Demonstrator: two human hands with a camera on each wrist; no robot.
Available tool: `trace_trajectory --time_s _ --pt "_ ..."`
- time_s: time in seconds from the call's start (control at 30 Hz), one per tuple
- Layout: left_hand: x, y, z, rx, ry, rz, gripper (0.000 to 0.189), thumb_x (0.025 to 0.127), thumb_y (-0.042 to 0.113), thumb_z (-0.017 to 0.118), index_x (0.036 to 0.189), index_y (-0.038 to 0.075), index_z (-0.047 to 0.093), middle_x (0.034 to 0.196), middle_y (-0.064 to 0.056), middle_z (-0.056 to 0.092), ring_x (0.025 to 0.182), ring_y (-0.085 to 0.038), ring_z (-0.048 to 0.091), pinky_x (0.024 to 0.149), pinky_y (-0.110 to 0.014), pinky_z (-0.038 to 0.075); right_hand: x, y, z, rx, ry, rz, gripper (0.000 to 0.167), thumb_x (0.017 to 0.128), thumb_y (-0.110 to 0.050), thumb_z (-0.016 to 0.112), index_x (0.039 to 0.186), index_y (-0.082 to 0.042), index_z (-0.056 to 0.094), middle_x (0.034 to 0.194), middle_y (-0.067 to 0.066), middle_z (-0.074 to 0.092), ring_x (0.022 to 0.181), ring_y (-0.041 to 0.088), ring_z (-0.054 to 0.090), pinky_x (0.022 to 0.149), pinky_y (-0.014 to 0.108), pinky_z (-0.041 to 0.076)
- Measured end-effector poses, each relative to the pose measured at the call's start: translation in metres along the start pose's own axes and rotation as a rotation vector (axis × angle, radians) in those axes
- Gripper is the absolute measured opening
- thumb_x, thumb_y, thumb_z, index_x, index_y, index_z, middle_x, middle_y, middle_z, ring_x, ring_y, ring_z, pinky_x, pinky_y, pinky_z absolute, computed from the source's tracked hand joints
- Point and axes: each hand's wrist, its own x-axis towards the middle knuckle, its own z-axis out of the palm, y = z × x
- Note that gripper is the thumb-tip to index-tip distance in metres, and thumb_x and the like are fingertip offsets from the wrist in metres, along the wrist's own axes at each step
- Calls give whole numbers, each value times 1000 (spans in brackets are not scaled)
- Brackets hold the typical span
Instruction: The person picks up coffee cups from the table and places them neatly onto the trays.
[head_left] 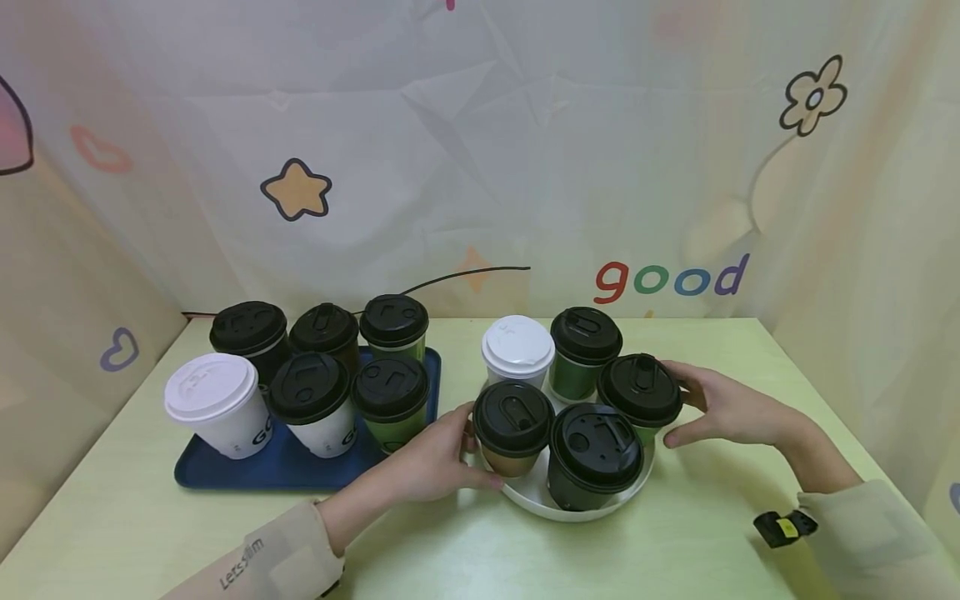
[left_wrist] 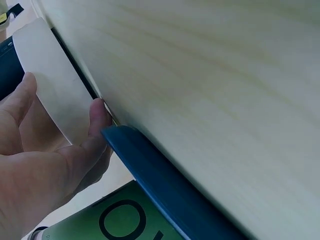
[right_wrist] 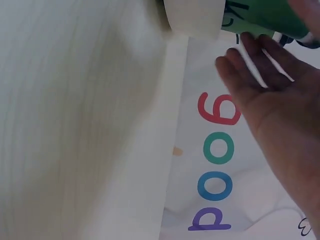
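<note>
My left hand (head_left: 431, 458) is at the left side of a round white plate (head_left: 543, 504), next to a brown paper cup (head_left: 510, 462) with a black lid. In the left wrist view, its fingertips lie against the white plate's wall (left_wrist: 62, 85), low by the tabletop. The right hand (head_left: 723, 408) is spread at the plate's right side, beside a black-lidded green cup (head_left: 641, 387). Its fingers look apart from that cup in the right wrist view. Also on the plate are a dark cup (head_left: 588, 479), a white-lidded cup (head_left: 517, 350) and another green cup (head_left: 573, 375).
Left of the plate lies a dark blue tray (head_left: 262, 475) with several lidded cups, among them a white-lidded one (head_left: 217, 400) and a green one (head_left: 393, 421) near my left forearm. A printed curtain (head_left: 480, 150) stands behind the pale wooden table (head_left: 420, 550).
</note>
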Motion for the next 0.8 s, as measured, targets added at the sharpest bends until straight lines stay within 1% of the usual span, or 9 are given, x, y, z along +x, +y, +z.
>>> trace_trajectory --time_s 0.1,0.2,0.3,0.4,0.47,0.53,0.67,0.73,0.8 --pt "0 0 1 -14 12 -25 87 77 17 93 146 0 43 99 -10 56 88 -25 54 72 -34 47 -1 2 0 -21 -1 53 76 85 -7 84 149 2 43 146 16 51 133 -1 46 105 17 37" --pt "0 0 2 -32 19 -58 100 76 17 94 152 -6 32 101 -9 56 92 -24 55 78 -36 50 -2 9 1 12 -10 89 67 89 -8 80 145 4 45 141 17 54 127 3 51 103 21 43" --pt "0 1 3 -50 22 -83 113 76 17 94 156 -11 20 106 -9 55 96 -23 55 86 -39 50 -3 18 4 69 -38 100 58 93 -4 75 141 9 45 132 19 60 117 10 60 96 26 51" --pt "0 1 3 -53 29 -91 117 75 18 95 157 -12 16 110 -8 55 99 -23 55 89 -41 49 -3 25 8 92 -73 84 50 96 -2 70 138 11 46 124 17 66 108 16 65 90 29 55" --pt "0 1 3 -51 35 -85 117 74 19 95 157 -11 18 109 -9 55 96 -23 55 86 -40 50 -3 27 10 103 -88 72 46 98 -1 68 137 11 48 121 15 69 105 18 66 87 30 55" --pt "1 1 3 -46 37 -72 116 74 18 96 157 -9 21 104 -9 56 91 -21 56 81 -37 49 -4 28 11 102 -91 66 44 98 -1 67 137 10 50 120 13 70 103 19 67 86 31 55" --pt "4 1 4 -51 27 -31 105 73 13 96 153 -6 30 89 -11 58 76 -17 54 69 -32 47 -5 28 12 91 -70 78 43 98 -2 68 136 9 51 118 13 70 102 20 67 85 31 55" --pt "7 3 5 -54 16 -19 103 73 11 95 152 -5 32 82 -11 58 71 -15 52 66 -30 46 -7 27 12 85 -56 91 45 97 -2 69 136 9 51 118 12 70 102 19 67 84 30 55" --pt "11 4 6 -50 8 -18 103 73 11 95 152 -5 32 80 -10 57 70 -14 51 64 -29 45 -9 26 10 87 -43 101 45 97 -3 69 136 9 51 117 11 71 102 20 67 84 31 55"
